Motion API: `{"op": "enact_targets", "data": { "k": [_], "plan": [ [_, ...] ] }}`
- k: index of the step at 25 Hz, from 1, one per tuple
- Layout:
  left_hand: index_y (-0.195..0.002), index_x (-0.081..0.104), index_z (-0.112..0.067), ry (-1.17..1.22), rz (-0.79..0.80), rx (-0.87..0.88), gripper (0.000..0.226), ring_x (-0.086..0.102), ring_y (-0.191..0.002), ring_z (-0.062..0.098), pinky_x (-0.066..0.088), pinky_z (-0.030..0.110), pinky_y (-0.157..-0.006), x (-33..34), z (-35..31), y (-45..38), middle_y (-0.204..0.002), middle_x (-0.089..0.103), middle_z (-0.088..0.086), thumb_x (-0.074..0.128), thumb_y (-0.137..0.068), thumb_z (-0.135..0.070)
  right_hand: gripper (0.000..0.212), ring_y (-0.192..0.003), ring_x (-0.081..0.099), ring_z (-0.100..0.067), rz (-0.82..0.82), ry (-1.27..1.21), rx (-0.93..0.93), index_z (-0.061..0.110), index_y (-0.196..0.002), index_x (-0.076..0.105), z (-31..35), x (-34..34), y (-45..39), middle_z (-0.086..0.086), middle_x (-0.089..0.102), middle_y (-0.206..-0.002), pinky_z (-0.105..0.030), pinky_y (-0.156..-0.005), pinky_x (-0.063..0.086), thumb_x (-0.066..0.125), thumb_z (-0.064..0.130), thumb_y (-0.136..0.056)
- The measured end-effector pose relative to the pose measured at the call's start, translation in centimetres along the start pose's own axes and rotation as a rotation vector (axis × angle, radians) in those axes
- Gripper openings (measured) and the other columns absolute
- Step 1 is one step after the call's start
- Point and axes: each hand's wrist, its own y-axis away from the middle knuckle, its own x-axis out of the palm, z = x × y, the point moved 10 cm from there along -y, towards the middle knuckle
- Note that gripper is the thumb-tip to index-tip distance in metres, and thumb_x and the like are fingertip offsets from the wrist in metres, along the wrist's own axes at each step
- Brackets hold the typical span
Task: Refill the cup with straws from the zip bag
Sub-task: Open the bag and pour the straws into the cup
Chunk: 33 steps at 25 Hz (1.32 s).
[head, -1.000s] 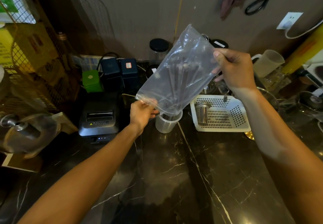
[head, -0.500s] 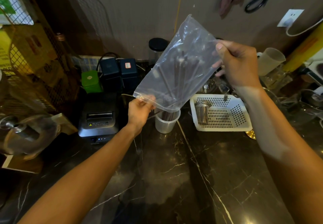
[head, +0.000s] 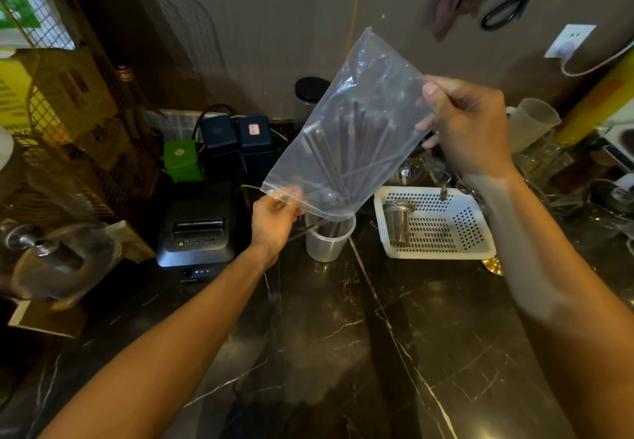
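Note:
A clear zip bag (head: 356, 109) hangs tilted with its mouth down, right over a translucent plastic cup (head: 327, 245) on the dark marble counter. Several dark straws (head: 343, 160) lie inside the bag, pointing down, and some stand in the cup. One straw pokes out sideways over the cup's left rim. My left hand (head: 274, 221) pinches the bag's lower left corner at the mouth. My right hand (head: 468, 123) grips the bag's upper right edge, higher up.
A white perforated basket (head: 456, 250) with a metal strainer cup (head: 398, 221) sits right of the cup. A black receipt printer (head: 199, 224) stands to the left, with dark and green tins behind it. Jugs and glassware crowd the far right.
The bag's top has risen and then settled slightly, and more straws have slid from the bag into the cup. One straw now sticks out over the cup's left rim.

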Motion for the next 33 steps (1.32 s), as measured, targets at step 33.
{"op": "enact_targets", "data": {
  "k": [33],
  "plan": [
    [-0.114,0.074,-0.007,0.068,0.141,-0.007,0.02,0.072,-0.11,0.025,0.061,0.044,-0.095,1.9,-1.5,-1.7,-0.115,0.075,0.009,0.07,-0.094,-0.011,0.02,-0.068,0.072,-0.014,-0.069,-0.277,0.191,0.015,-0.117,0.075,-3.4,-0.5,-0.1,-0.03,0.073,-0.106,-0.026,-0.056,0.06,0.06,0.023,-0.105]
  ]
}}
